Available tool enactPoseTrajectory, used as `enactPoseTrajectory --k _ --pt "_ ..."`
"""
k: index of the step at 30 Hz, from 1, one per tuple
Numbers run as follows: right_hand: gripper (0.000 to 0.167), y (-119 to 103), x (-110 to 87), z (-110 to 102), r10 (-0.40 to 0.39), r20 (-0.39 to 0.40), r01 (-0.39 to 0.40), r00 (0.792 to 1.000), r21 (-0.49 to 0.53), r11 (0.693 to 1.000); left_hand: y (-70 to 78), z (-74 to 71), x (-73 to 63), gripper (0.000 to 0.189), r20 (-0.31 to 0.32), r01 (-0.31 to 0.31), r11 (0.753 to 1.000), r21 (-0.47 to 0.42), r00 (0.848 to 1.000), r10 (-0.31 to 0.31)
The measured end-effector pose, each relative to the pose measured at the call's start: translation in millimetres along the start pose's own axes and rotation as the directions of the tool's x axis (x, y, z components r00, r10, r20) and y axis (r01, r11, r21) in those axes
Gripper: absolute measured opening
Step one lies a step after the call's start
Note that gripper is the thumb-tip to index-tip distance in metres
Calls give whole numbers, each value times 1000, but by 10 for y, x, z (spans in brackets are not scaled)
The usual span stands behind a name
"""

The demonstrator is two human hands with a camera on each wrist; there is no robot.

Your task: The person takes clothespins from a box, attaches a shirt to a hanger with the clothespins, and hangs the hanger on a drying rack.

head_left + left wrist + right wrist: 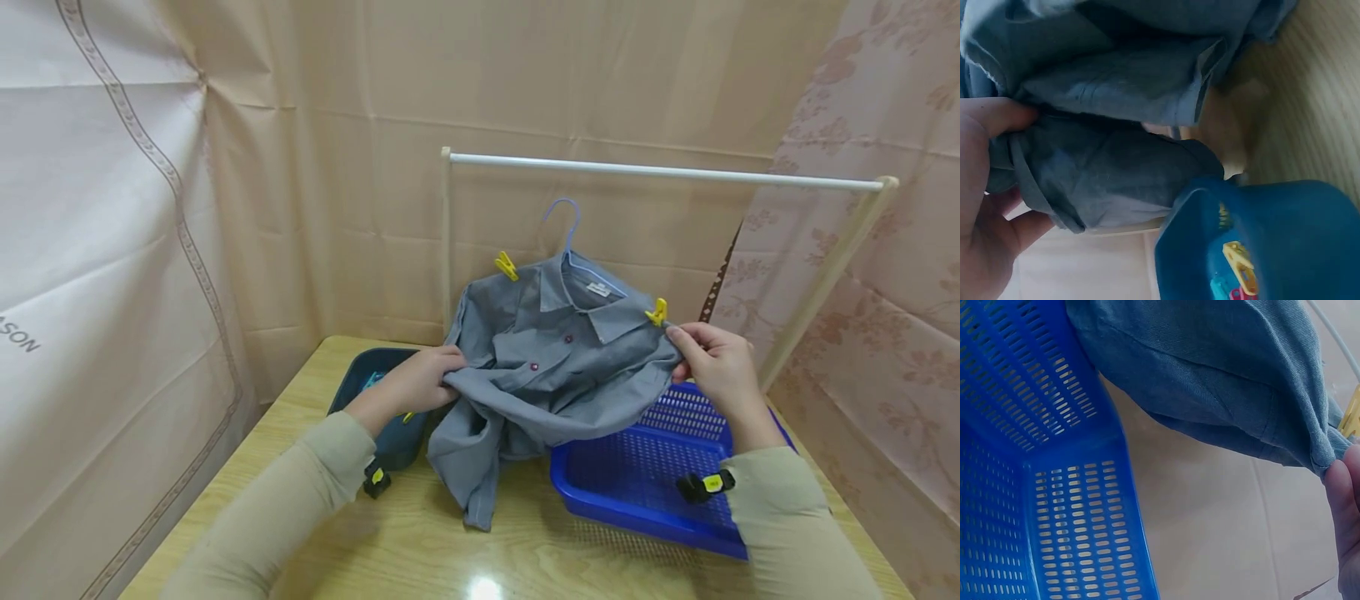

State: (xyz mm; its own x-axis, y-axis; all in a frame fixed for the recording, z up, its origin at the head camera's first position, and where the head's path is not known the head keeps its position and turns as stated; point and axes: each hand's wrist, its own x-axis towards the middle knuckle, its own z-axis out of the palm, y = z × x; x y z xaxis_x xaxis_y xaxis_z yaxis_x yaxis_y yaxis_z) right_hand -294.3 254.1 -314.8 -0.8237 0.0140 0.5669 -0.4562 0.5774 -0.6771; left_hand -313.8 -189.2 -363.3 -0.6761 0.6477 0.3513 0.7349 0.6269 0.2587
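Observation:
A grey-blue collared shirt (570, 358) hangs on a light-blue hanger (564, 218), whose hook is free below the rail. Yellow clothespins clip it at both shoulders: one clothespin (506, 266) on the left, another clothespin (657, 312) on the right. My left hand (423, 379) grips the shirt's fabric at its left side; in the left wrist view, thumb and fingers (1030, 228) hold folded cloth. With thumb and fingers, my right hand (716, 367) pinches the cloth just below the right clothespin. One sleeve dangles down to the table.
A blue perforated basket (645, 500) stands on the wooden table (420, 558) at the right. At the left is a dark teal bin (401, 446) with coloured clothespins (1240, 265) inside. Behind the shirt rises a rack with a white rail (660, 171), in front of curtains.

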Motion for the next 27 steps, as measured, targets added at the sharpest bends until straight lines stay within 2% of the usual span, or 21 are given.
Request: enactPoseTrajectory --k 6,12,15,21,27 --pt "30 -21 2 0 2 -4 -2 1000 5 1000 -12 109 -14 22 135 38 999 -3 990 -37" --pt "32 -43 -2 2 2 -6 -2 1000 -1 1000 -8 248 -53 27 271 43 999 9 962 -44" --pt "33 -61 -5 2 7 -6 -7 1000 -14 1000 19 298 -70 31 316 40 999 6 948 -40" --pt "33 -69 -4 -4 3 8 -3 1000 -21 1000 72 321 -82 34 326 48 999 11 944 -49" --pt "31 -66 2 -12 -3 13 3 1000 -28 1000 36 324 -77 37 322 51 999 12 945 -52"
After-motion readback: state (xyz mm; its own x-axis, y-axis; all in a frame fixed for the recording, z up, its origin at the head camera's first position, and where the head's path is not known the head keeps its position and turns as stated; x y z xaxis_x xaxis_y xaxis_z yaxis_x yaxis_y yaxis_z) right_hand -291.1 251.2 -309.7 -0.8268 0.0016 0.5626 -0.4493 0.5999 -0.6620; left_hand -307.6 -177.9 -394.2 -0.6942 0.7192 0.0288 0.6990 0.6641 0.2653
